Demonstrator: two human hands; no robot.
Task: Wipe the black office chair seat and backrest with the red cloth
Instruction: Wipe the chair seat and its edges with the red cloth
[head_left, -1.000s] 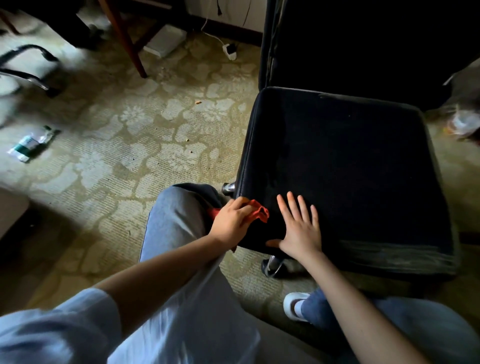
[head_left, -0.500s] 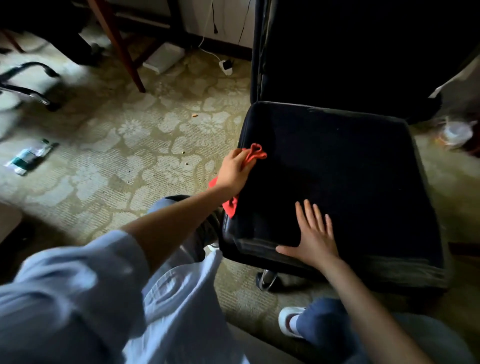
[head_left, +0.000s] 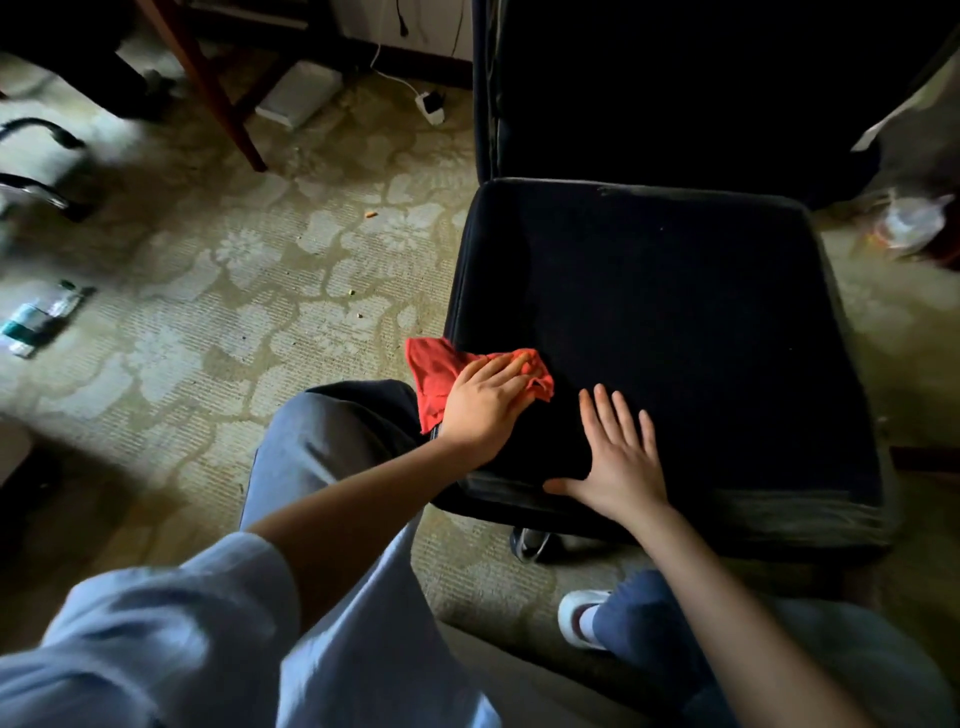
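Left hand (head_left: 485, 402) is on the red cloth (head_left: 430, 375), fingers laid mostly flat over it and pressing it onto the near-left part of the black chair seat (head_left: 675, 322). One end of the cloth hangs off the seat's left edge. Half a second ago this hand had the cloth bunched further up the left edge; it's now back toward the near corner. Right hand (head_left: 618, 462) is unchanged: flat on the seat front, fingers spread, holding nothing, just beside the left. Backrest (head_left: 675, 83) is upright behind the seat, too dark to read detail. Patterned carpet (head_left: 260, 291) lies below.
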